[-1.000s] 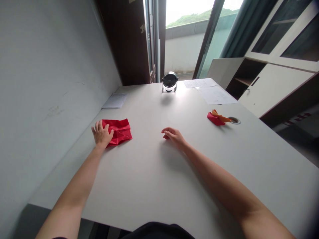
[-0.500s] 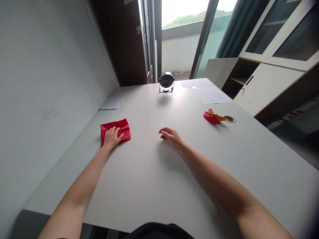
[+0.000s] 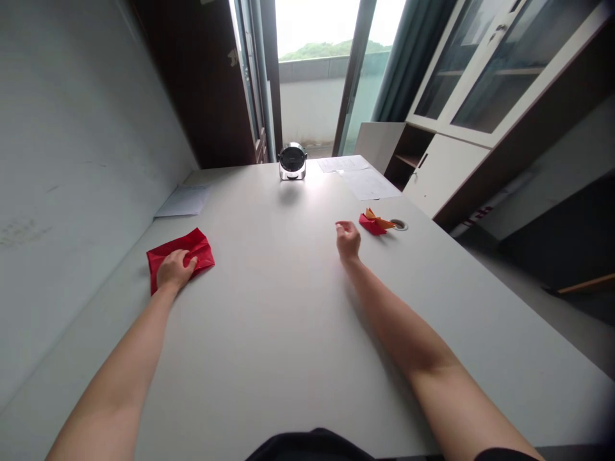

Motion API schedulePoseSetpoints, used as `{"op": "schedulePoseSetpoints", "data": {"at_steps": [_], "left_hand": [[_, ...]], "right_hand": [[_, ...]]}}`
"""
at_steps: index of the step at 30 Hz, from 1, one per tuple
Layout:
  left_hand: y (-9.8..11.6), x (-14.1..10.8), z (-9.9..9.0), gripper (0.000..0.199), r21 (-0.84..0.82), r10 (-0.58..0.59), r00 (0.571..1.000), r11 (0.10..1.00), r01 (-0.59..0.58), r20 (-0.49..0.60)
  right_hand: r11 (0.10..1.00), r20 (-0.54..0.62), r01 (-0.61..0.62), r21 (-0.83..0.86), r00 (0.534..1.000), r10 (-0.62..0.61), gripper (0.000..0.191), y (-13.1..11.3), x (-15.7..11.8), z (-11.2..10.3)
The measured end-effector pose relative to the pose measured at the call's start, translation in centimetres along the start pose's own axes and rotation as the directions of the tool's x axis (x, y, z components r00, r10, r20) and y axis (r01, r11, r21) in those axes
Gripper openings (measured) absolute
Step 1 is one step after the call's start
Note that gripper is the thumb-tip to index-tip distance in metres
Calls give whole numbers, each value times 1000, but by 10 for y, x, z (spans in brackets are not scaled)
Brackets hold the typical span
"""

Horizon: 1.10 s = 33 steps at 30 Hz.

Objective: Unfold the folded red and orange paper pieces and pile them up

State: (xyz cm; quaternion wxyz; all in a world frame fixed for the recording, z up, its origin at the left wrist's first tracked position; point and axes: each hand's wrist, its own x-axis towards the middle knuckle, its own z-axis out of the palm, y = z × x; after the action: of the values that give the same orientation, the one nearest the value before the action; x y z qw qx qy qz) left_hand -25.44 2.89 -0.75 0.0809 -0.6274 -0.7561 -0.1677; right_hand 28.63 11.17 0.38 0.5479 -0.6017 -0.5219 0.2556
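Note:
At the left of the white table, a creased sheet of red paper [image 3: 200, 246] lies with one corner lifted. My left hand [image 3: 175, 269] rests on top of it, thumb apart and fingers loosely bent, covering its middle. Over the right half of the table is my right hand [image 3: 348, 239], its fingers curled in and nothing visible in them. Just beyond it, to the right, sits a folded red and orange paper piece [image 3: 373, 224]; the hand is apart from it.
A round cable hole [image 3: 398, 225] is set beside the folded piece. A round black device on a metal stand [image 3: 292, 161] stands at the far edge. White papers [image 3: 368, 184] lie at the back right, another white sheet [image 3: 182, 200] against the left wall [image 3: 72, 160].
My right hand has moved forward and right, towards the folded paper piece, and its fingers have curled in. My left hand stays on the red paper. The view has turned right.

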Motion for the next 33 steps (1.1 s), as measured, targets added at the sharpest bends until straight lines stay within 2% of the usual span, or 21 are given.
{"op": "schedulePoseSetpoints", "data": {"at_steps": [1, 2, 4, 6, 9, 13, 16, 19, 23, 25, 26, 27, 29, 32, 33], "left_hand": [[0, -1, -4, 46, -20, -2, 998, 1000, 1, -57], [2, -2, -8, 42, -36, -10, 994, 999, 6, -113], [10, -7, -16, 37, -56, -3, 983, 998, -8, -186], [23, -12, -22, 35, -63, 33, 973, 997, -48, -228], [46, -15, -27, 35, -85, 107, 963, 988, -131, -247], [79, -15, -25, 31, -134, 227, 948, 956, -261, -223], [104, -18, -21, 29, -198, 285, 935, 924, -327, -213], [126, -25, -13, 27, -270, 387, 913, 872, -408, -128], [154, -29, 3, 24, -381, 459, 888, 816, -435, -31], [171, -26, 12, 23, -439, 456, 890, 798, -412, -6], [180, -25, 16, 22, -472, 449, 893, 788, -396, 1], [191, -23, 21, 23, -507, 425, 905, 780, -366, 1], [212, -19, 28, 25, -577, 371, 928, 761, -296, 13], [232, -17, 33, 23, -635, 285, 957, 732, -248, -45], [234, -18, 33, 23, -631, 275, 958, 730, -261, -77]], "right_hand": [[989, -177, 23, -147, 983, -49, 30, 8, 10, -13], [957, -286, 18, -289, 953, -104, 30, 16, 19, -25], [868, -377, -51, -495, 912, -162, 31, 34, 33, -47], [812, -424, -154, -562, 897, -123, 40, 49, 42, -62], [774, -413, -221, -593, 909, -56, 48, 65, 51, -72], [736, -368, -266, -623, 930, 25, 48, 74, 54, -71], [710, -348, -267, -651, 937, 33, 46, 75, 54, -69], [691, -317, -253, -678, 948, 36, 38, 74, 53, -69], [691, -204, -159, -705, 979, 17, 23, 65, 46, -59], [713, -81, -31, -701, 996, -37, 20, 56, 33, -43], [724, 14, 72, -686, 996, -86, 20, 50, 24, -32], [731, 132, 196, -654, 981, -145, 18, 43, 14, -19], [733, 351, 414, -539, 902, -252, 14, 28, -11, 10], [729, 528, 586, -354, 769, -361, 16, 5, -48, 49], [729, 548, 604, -322, 747, -377, 16, -1, -57, 59]]}}
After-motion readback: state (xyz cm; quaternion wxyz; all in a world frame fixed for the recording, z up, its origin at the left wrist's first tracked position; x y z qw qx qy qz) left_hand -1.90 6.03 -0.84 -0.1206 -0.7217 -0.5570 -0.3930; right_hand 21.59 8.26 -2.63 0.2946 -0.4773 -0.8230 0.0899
